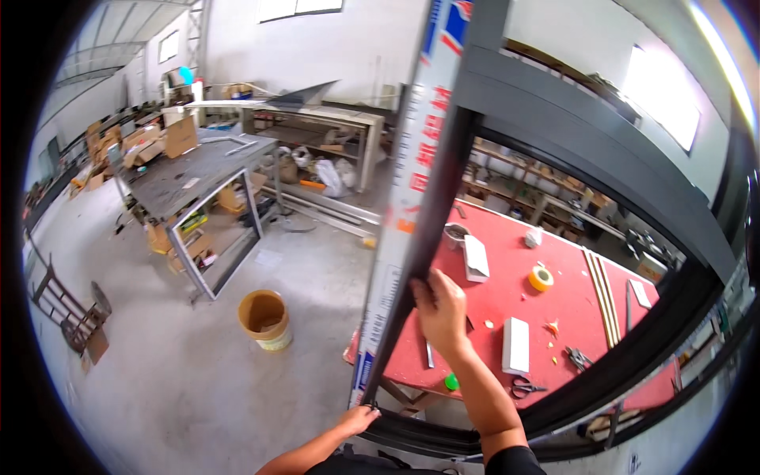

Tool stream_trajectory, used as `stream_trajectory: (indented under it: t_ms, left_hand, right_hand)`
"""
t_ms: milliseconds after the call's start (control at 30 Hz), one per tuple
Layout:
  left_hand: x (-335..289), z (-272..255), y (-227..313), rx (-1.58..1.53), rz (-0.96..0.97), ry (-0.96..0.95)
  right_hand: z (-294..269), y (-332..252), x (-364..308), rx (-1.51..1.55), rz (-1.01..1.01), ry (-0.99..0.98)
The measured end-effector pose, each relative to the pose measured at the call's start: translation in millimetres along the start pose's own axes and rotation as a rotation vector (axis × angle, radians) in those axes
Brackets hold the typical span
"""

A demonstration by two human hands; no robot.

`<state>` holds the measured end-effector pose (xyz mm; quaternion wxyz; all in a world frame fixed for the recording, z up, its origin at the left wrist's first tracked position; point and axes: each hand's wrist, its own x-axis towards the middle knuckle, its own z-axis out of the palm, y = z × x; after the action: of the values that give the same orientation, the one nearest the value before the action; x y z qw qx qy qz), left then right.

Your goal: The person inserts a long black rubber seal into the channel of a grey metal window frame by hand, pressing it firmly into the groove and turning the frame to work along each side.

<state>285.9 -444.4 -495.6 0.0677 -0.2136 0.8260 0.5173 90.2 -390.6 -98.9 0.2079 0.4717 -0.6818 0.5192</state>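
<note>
A large dark grey metal window frame point(586, 119) stands tilted in front of me. Printed white protective film point(396, 229) covers the outer face of its left side bar. Around the inner edge of that bar, about halfway down, my right hand point(442, 315) is closed. My left hand point(356, 419) is lower, its fingers closed at the frame's bottom left corner; the exact grip there is small and partly hidden. Through the frame opening shows a red-topped table point(495, 305).
On the red table lie a tape roll point(541, 278), scissors point(526, 386), pliers point(579, 359), white boxes point(515, 345) and long strips point(602, 297). A yellow bucket point(265, 319) stands on the floor to the left. Beyond are a cluttered workbench point(190, 174) and a hand trolley point(71, 309).
</note>
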Motion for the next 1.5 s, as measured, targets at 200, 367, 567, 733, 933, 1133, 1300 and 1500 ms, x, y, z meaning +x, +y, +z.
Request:
stream_trajectory:
  t_ms: [200, 367, 567, 733, 933, 1133, 1300, 1500]
  left_hand:
    - [-17.4, -11.2, 54.9, -0.019, 0.090, 0.005]
    - [-15.9, -15.6, 57.9, 0.056, 0.040, -0.028]
    - [-13.4, -17.2, 58.3, -0.004, 0.061, 0.004]
    - [-18.8, -23.8, 70.2, -0.022, 0.061, -0.026]
    - [-14.4, -9.9, 58.6, 0.035, 0.052, -0.080]
    - [-19.8, -16.0, 64.8, -0.023, 0.055, -0.065]
    - [-24.5, -25.8, 71.9, 0.128, 0.010, -0.108]
    - [-27.6, -28.2, 71.1, 0.033, -0.003, -0.124]
  right_hand:
    - [-5.8, 14.4, -16.1, -0.045, 0.003, 0.007]
    - [-7.1, -2.3, -12.3, 0.085, 0.069, -0.025]
    - [0.5, 24.5, -28.1, -0.023, 0.058, -0.040]
    - [5.3, 19.7, -37.4, -0.064, 0.017, -0.067]
    - [5.5, 29.7, -44.3, 0.029, 0.117, -0.142]
    - [5.7, 32.3, -55.4, 0.002, 0.057, -0.139]
    - [6.3, 28.0, -63.0, 0.065, 0.135, -0.226]
    - [9.1, 35.3, -67.1, -0.001, 0.083, -0.187]
